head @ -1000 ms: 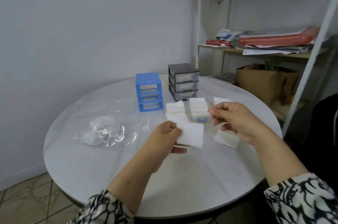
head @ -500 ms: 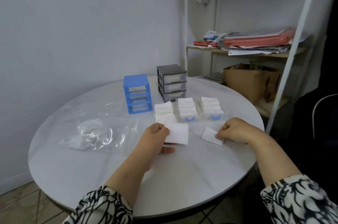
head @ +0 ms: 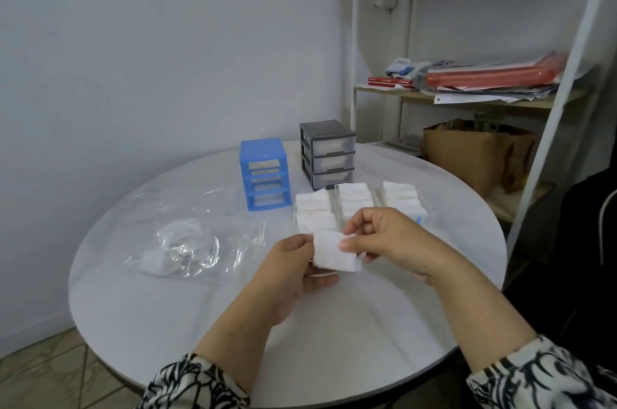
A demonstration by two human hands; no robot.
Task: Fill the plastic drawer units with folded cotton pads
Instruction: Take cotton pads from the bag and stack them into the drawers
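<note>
A white cotton pad (head: 335, 251) is held above the round white table (head: 167, 308), its long side running roughly left to right with the right end dipping a little. The left hand (head: 293, 270) pinches its left edge and the right hand (head: 384, 238) pinches its right edge. Just behind, three clear drawers (head: 355, 204) packed with pads lie in a row, in front of a blue drawer unit (head: 263, 173) and a grey drawer unit (head: 328, 153). A crumpled plastic bag (head: 190, 246) lies to the left; a shelf (head: 467, 98) of papers stands by the wall.
</note>
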